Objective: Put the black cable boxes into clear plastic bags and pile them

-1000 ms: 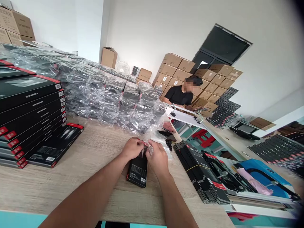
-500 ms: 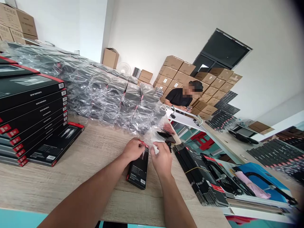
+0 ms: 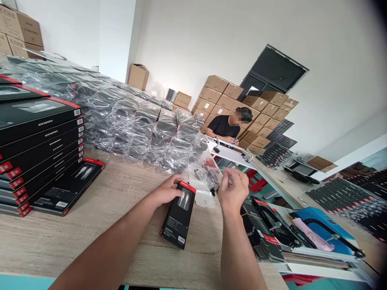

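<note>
A slim black retail box (image 3: pixel 177 219) with a red top edge stands tilted on the wooden table. Its window shows pale cable connectors. My left hand (image 3: pixel 166 191) grips the box by its upper left side, thumb near the window. To the right, apart from the box, my right hand (image 3: pixel 234 189) is raised with its fingers curled together; whatever they may hold is hidden. A whitish translucent sheet (image 3: pixel 205 196) lies on the table between the box and my right hand.
Black boxes (image 3: pixel 39 139) are stacked at left, with one box (image 3: pixel 71 187) lying beside them. Plastic-wrapped boxes (image 3: pixel 133 121) form a long pile behind. Flat black sleeves (image 3: pixel 266 245) lie at right, near a blue case (image 3: pixel 326 229). A person (image 3: pixel 226 125) works farther back.
My right hand has left the top of the box and moved right and slightly up. The box's window and red top now show more fully. My left hand stays on it.
</note>
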The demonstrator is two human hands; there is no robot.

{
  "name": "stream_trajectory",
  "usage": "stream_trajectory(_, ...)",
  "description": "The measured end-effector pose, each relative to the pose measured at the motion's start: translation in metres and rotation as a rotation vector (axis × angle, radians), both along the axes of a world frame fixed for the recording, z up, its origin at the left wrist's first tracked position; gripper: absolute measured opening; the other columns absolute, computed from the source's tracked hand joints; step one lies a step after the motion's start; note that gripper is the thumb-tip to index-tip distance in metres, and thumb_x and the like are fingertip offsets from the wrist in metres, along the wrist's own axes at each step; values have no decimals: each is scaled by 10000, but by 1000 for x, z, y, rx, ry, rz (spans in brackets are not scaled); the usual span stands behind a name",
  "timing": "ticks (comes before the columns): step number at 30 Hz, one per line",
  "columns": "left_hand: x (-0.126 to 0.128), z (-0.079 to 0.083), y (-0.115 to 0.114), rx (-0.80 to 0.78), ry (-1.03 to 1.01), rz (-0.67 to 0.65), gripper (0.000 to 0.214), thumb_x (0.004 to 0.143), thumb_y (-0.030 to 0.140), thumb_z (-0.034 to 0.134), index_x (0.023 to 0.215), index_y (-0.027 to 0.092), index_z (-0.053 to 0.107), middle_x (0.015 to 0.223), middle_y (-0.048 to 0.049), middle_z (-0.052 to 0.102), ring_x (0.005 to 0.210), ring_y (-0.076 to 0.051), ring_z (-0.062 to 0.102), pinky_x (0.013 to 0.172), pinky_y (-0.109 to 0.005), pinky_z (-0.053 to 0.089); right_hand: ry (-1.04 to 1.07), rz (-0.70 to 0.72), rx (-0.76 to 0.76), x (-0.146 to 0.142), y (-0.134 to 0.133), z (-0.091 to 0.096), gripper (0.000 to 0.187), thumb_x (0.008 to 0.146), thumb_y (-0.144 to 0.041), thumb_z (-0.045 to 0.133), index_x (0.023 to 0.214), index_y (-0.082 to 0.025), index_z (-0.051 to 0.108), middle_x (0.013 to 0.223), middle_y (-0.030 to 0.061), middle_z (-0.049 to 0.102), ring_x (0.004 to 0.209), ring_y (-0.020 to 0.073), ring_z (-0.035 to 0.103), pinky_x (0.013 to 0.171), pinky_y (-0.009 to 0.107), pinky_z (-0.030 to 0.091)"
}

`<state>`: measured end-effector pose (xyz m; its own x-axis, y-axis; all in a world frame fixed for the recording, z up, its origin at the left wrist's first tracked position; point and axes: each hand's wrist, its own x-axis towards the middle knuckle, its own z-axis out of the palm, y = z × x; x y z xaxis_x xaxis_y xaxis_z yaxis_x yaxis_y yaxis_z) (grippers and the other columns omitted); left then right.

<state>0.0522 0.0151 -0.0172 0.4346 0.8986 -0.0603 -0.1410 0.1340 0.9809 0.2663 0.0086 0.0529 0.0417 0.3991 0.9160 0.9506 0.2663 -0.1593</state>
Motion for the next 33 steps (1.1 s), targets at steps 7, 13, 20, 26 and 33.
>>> stream_trajectory(7,-8,-3,-1,-344,-254,-263,581,495,128,826,1040,150,627,966,-73,691,810,-192,670,744,-299,511,83,247,-314,-3,-5,-68,230,901,-319,489,941,-205,684,898,84,686,846,217,622,794,383,507)
stream_trajectory(13,0,3,-7,-364,-277,-190,804,475,87,817,1225,190,544,1297,-122,571,995,-253,643,795,-332,518,179,454,-583,-2,-11,-69,215,888,-324,502,922,-206,678,916,70,709,832,204,657,785,357,515)
stream_trajectory(20,3,4,-8,-171,-5,-106,615,589,128,743,1183,164,587,1180,-103,639,944,-214,643,781,-290,495,242,522,-684,-2,-16,-61,262,897,-367,482,913,-198,682,877,61,709,817,204,657,775,344,513)
stream_trajectory(26,14,-4,-7,0,86,4,726,567,139,776,1239,191,507,1329,-127,518,947,-187,622,758,-278,495,254,503,-674,-3,-14,-63,286,900,-383,469,954,-195,678,895,61,694,809,198,638,769,341,504)
stream_trajectory(33,17,1,-8,84,90,72,484,661,102,687,1122,145,548,1118,-133,642,924,-198,631,792,-317,494,296,507,-653,-12,-15,-62,295,854,-415,543,1005,-190,659,859,49,648,769,181,604,731,315,495)
